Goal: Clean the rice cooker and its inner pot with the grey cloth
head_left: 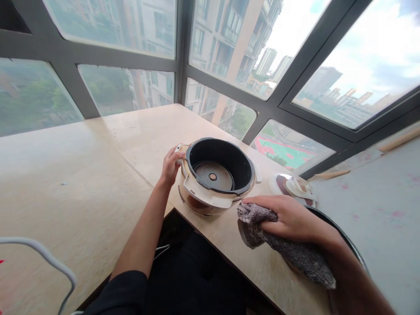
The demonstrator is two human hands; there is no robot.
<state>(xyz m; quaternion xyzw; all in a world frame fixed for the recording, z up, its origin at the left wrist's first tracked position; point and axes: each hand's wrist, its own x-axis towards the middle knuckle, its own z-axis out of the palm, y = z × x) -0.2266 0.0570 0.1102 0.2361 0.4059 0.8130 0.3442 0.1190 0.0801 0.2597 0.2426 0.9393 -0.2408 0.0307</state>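
Cooker [205, 196], held by the left hand [171, 165], bears a tiny unreadable mark [178, 148].

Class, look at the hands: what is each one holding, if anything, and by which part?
The left hand grips the cooker by its side handle; the right hand holds a grey cloth, bunched near the end closest to the cooker.

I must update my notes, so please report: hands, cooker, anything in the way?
Left hand holding cooker at side. Right hand gripping grey cloth, beside cooker. Cooker open, heating plate exposed. Nothing over its mouth; lid beyond right hand.
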